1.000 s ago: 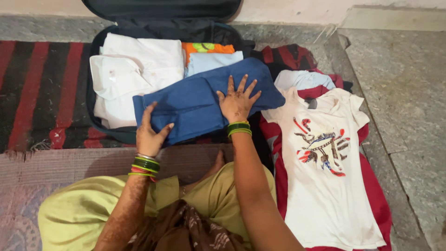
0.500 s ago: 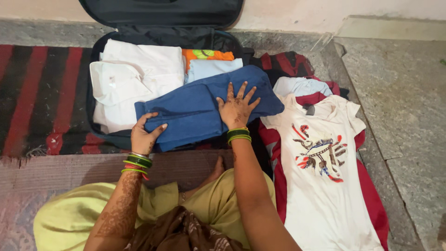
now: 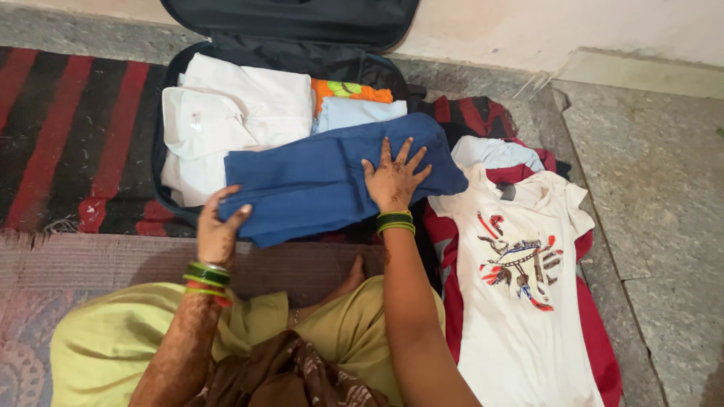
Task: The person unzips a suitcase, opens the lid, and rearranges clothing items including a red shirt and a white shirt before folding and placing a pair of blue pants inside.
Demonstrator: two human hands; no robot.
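Open suitcase sits on the floor at the striped rug's far edge, lid up against the wall. Bare stone floor to your right gives open room; your knees crowd the near side. Folded blue garment lies across the suitcase's near edge, right end overhanging toward the clothes pile. Your right hand lies flat on it, fingers spread wide, palm down. Your left hand pinches its near-left corner, fingers curled on the cloth. Fabric looks thick, matte, creased. White folded shirts fill the left half. White printed t-shirt lies flat over red cloth on the right.
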